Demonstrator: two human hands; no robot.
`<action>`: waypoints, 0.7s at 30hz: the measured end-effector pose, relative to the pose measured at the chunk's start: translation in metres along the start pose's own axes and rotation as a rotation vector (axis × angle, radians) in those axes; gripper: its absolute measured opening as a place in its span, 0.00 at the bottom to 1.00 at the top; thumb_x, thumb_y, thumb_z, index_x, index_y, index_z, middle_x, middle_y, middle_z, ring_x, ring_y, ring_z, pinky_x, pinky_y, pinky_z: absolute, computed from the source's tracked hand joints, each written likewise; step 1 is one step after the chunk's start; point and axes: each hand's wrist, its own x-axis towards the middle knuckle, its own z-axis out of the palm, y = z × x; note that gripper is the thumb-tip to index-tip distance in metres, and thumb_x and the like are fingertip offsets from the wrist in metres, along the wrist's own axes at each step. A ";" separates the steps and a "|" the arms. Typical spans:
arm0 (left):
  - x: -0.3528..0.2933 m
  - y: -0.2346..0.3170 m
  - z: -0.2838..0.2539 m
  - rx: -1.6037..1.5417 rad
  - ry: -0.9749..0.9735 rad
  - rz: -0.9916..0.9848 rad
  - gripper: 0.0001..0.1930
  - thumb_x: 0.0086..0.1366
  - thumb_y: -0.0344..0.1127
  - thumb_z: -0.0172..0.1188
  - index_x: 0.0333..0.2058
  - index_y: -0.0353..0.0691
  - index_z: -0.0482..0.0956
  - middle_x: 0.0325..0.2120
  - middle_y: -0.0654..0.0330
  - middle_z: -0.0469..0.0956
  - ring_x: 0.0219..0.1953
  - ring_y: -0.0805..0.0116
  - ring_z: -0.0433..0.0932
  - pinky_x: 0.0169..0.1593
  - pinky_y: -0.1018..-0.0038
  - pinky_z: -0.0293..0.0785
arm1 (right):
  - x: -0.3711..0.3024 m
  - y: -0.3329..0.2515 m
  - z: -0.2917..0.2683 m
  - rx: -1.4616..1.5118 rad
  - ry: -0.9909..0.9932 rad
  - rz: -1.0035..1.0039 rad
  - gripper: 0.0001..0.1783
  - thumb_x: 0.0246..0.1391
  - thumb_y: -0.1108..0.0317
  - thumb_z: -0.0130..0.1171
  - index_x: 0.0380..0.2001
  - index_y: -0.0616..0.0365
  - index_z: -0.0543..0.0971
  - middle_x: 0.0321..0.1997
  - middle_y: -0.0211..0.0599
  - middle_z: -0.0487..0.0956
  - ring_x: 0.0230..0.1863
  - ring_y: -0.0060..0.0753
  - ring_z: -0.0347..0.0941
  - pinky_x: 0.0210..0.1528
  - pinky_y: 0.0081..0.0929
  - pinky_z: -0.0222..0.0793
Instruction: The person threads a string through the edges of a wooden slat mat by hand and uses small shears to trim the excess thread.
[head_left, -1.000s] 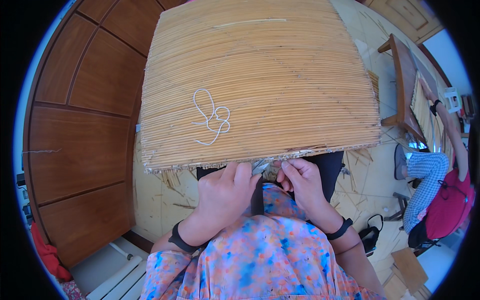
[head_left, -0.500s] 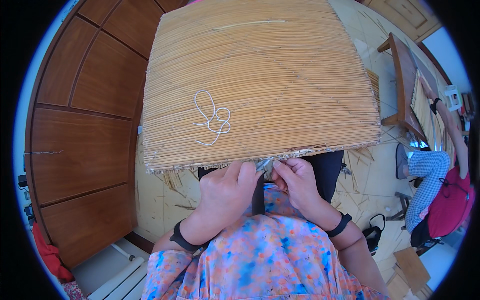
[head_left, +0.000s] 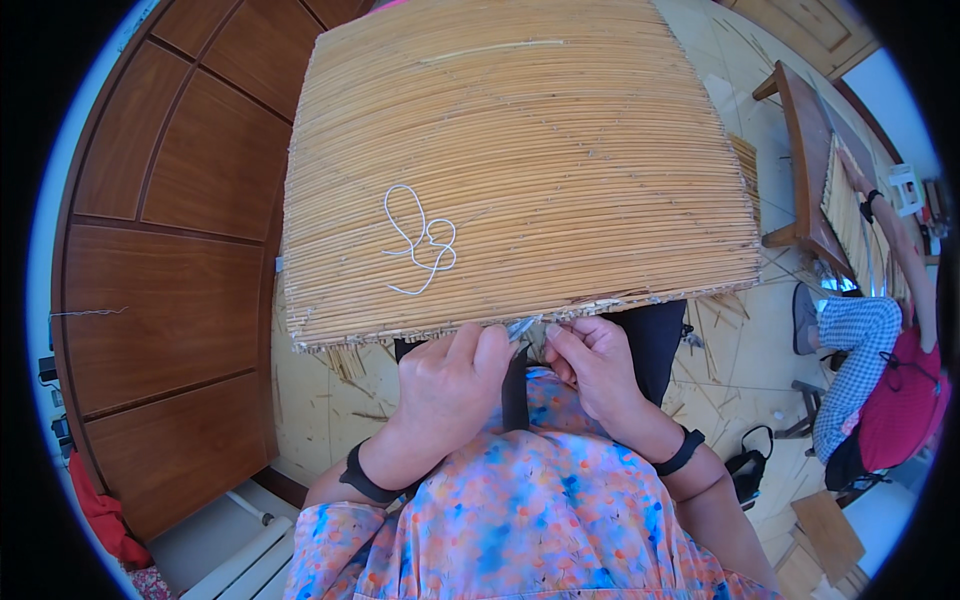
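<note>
Two hands at the near edge of a stalk mat

Head view: big stiff mat [head_left: 525, 170] of straw-coloured stalks, laid side by side, spread in front of the person; near edge just above both hands. Left hand [head_left: 447, 382]: curled, knuckles up, at mid-edge. Right hand [head_left: 592, 365]: thumb bent toward the curled fingers, just beside the same edge. Hands near each other, a small gap between. Small grey-blue piece [head_left: 520, 328] in that gap, by the left fingertips; kind unclear. Cannot tell whether either hand is clamped on it or on the mat. Dark strip [head_left: 515, 392] below.

White cord [head_left: 414, 247] loosely looped on the mat, left of centre. Brown wooden cabinet [head_left: 160, 270] at left. Loose stalks on the tiled floor [head_left: 312, 425]. Far right: co-worker in red top [head_left: 905, 405], arm stretched toward a second mat [head_left: 845, 225].
</note>
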 end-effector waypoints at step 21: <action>-0.018 -0.025 -0.004 -0.137 -0.010 0.211 0.10 0.51 0.37 0.61 0.28 0.40 0.70 0.16 0.64 0.65 0.13 0.70 0.68 0.15 0.74 0.64 | -0.002 0.001 -0.007 -0.203 -0.098 0.001 0.10 0.53 0.67 0.54 0.32 0.61 0.80 0.17 0.27 0.73 0.16 0.12 0.63 0.19 0.12 0.58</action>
